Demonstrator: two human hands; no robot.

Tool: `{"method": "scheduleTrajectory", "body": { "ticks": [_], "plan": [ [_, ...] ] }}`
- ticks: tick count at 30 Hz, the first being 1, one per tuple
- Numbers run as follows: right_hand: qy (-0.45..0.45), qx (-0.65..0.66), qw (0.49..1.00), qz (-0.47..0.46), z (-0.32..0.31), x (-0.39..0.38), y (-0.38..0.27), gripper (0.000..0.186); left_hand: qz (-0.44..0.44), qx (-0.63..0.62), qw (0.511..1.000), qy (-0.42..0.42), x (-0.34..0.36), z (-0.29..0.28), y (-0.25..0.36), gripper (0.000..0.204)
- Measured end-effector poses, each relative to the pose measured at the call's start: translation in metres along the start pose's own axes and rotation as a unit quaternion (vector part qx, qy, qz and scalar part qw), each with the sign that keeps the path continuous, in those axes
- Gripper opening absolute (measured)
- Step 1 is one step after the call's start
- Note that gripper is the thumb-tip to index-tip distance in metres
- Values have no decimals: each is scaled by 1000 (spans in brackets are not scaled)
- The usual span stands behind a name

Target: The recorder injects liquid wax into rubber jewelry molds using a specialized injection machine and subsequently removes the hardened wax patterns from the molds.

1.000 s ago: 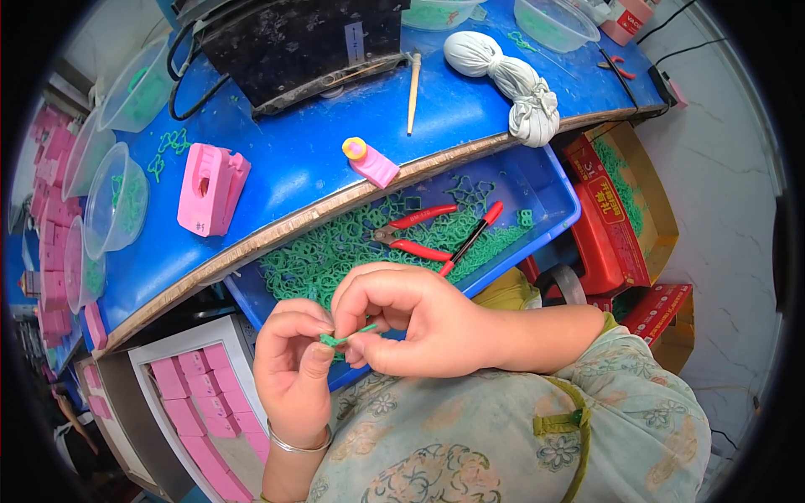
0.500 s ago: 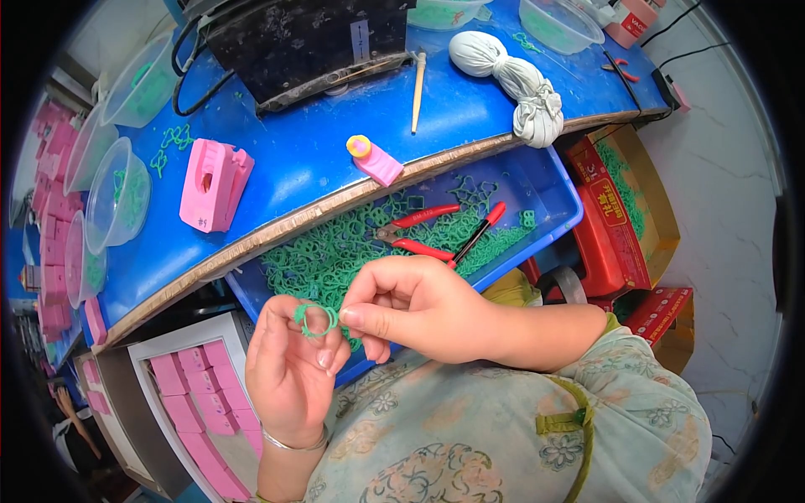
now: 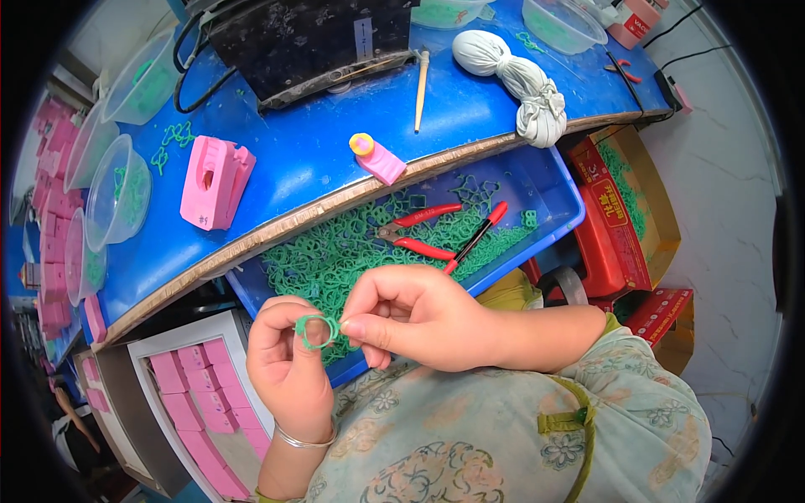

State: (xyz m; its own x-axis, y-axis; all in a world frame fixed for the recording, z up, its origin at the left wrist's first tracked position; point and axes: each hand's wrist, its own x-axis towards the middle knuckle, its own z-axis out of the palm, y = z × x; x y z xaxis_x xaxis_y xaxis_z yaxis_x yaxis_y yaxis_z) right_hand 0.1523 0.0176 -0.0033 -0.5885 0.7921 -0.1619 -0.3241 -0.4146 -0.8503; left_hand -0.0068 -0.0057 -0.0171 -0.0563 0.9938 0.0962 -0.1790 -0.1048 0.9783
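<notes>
Between my two hands is a small green ring [image 3: 315, 345] with a lumpy, decorated left side. My left hand [image 3: 289, 356] is closed on that side, with the thumb lying upright behind the ring. My right hand [image 3: 419, 323] pinches the ring's right edge between thumb and forefinger, its other fingers curled. Just beyond my hands sits a blue tray [image 3: 549, 197] holding a heap of green ring-like pieces [image 3: 327, 260]. On the heap lie red-handled cutters [image 3: 432, 214] and a red-and-black pen-like tool [image 3: 476, 241].
On the blue table [image 3: 293, 168] stand a pink block [image 3: 216, 184], a small pink piece with a yellow top [image 3: 384, 164], a black machine [image 3: 310, 50], a wooden stick [image 3: 422, 92] and a tied white cloth bundle [image 3: 511, 75]. Clear bowls [image 3: 117, 201] line the left; red boxes [image 3: 616, 226] stand right.
My left hand has turned at the wrist, bringing its back round and its thumb upright. The ring has tilted and shows a rounder opening. My right hand keeps its pinch.
</notes>
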Motion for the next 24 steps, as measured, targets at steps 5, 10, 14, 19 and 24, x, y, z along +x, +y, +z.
{"method": "scheduleTrajectory", "body": {
  "ticks": [5,10,14,19,24],
  "plan": [
    [46,-35,996,-68,-1,-2,3,7,-19,-25,999,36,-4,-5,-2,12],
    [54,-105,986,-118,0,-2,8,6,-20,-49,999,6,-8,4,4,12],
    [47,-218,956,-192,0,-2,7,5,-22,-45,999,-14,-8,-1,2,15],
    [60,-188,963,-186,0,-1,10,5,-27,-39,999,9,-7,-1,0,14],
    [61,-180,964,-185,-1,-1,11,5,-43,-41,998,21,-7,4,4,13]
  ]
}}
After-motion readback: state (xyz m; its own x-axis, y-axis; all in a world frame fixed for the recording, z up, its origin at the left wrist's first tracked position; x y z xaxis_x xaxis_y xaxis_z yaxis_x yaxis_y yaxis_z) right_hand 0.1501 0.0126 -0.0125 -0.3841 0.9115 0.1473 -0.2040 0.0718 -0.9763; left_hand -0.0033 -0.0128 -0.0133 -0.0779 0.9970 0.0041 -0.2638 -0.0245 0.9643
